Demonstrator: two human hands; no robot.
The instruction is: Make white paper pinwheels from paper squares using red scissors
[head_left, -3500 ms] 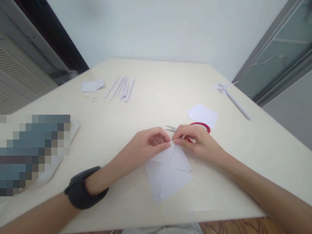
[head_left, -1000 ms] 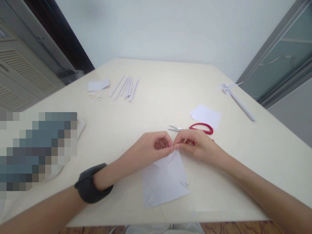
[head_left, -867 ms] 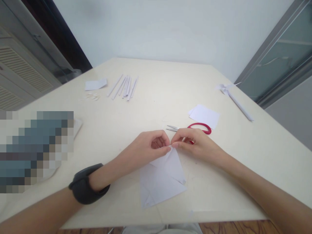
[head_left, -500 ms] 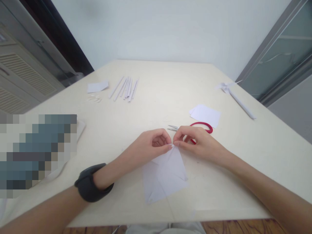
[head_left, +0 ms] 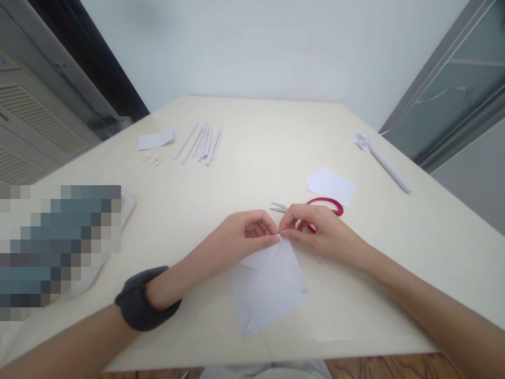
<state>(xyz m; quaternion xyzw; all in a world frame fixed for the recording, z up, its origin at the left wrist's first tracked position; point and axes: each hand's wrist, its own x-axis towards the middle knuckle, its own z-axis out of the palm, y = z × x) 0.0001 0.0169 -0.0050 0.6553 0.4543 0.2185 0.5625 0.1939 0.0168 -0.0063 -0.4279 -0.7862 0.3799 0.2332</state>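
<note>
A square sheet of thin white paper (head_left: 272,292) hangs over the near part of the table, with crease or cut lines running in from its corners. My left hand (head_left: 252,231), with a black band on the wrist, pinches the paper's top corner between thumb and forefinger. Right beside it, my right hand (head_left: 311,229) pinches the same corner, and the fingertips of both hands almost touch. Just behind my right hand lie red-handled scissors (head_left: 333,204), blades pointing left, partly covered by that hand.
White paper squares (head_left: 333,185) lie beyond the scissors. A paper pinwheel on a rolled stick (head_left: 389,166) rests far right. Several rolled paper sticks (head_left: 205,145), a folded paper piece (head_left: 155,139) and small pale bits (head_left: 150,159) lie at back left. A blurred-out item (head_left: 59,252) sits at left.
Both hands keep their pinch at the paper's top corner. The sheet's lower edge has swung slightly toward me and to the right.
</note>
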